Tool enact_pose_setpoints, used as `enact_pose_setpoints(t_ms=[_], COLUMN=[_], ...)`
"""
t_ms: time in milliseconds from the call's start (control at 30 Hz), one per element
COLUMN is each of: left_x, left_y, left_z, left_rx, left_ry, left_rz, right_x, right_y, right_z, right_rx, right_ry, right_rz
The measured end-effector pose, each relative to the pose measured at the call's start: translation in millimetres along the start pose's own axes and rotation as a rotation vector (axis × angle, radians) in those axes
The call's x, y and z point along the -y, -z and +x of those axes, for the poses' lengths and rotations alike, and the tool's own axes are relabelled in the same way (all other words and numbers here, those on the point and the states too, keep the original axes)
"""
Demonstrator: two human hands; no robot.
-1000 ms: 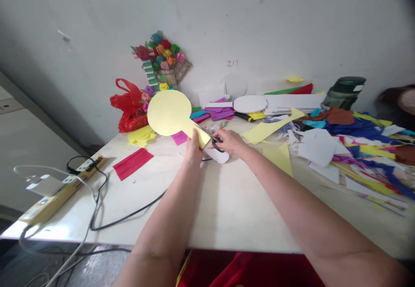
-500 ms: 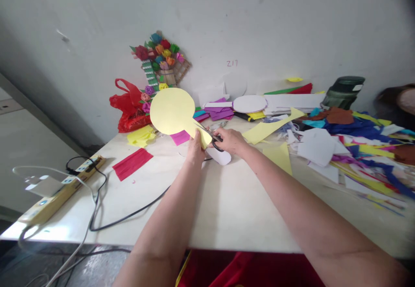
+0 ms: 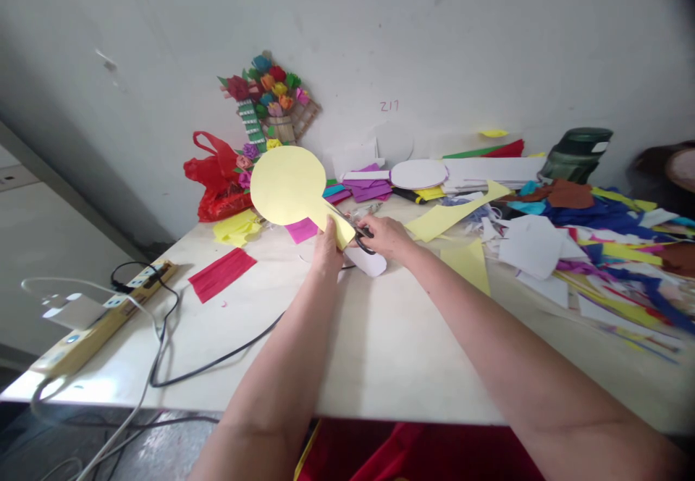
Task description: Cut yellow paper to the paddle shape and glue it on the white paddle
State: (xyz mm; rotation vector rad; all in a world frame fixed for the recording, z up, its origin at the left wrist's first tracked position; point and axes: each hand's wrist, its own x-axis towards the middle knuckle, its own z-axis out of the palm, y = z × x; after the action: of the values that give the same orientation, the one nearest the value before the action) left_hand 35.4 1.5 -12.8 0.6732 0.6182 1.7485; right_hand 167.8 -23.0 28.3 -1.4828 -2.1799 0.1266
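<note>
My left hand [image 3: 326, 249] pinches the lower stem of a pale yellow paper cut-out [image 3: 290, 185], a round disc on a short handle, held up above the white table [image 3: 380, 336]. My right hand [image 3: 386, 237] grips black-handled scissors [image 3: 355, 230] whose blades reach into the paper's stem from the right. A white paper piece [image 3: 369, 261] lies on the table just below both hands.
Coloured paper scraps [image 3: 597, 249] crowd the right side. A red paper sheet [image 3: 222, 274], a yellow power strip [image 3: 103, 318] with black cables and a red plastic bag [image 3: 217, 180] lie left. A paper-flower craft [image 3: 268, 101] leans on the wall. A dark green container [image 3: 578, 153] stands far right.
The yellow cut-out shifted slightly right and up between the earliest frame and now; the scissors stay at its stem. Hands barely moved.
</note>
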Motion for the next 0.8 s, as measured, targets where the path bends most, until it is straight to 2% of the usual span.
enact_pose_setpoints(t_ms=[300,500,800], left_x=[-1.2,-10.0,-13.3], left_y=[-0.9,1.9,9.1], left_z=[-3.3,-3.8,2.7], left_rx=[0.007,0.081,-0.044], left_ry=[0.015,0.090,0.028], left_rz=[-0.007,-0.108,-0.095], right_x=[-1.0,-2.3,-1.6], right_y=[1.0,5.8,8.5], right_z=[1.1,-0.8,-3.0], right_rx=[0.003,0.018,0.070], right_ry=[0.017,0.031,0.050], right_rz=[0.017,0.071,0.080])
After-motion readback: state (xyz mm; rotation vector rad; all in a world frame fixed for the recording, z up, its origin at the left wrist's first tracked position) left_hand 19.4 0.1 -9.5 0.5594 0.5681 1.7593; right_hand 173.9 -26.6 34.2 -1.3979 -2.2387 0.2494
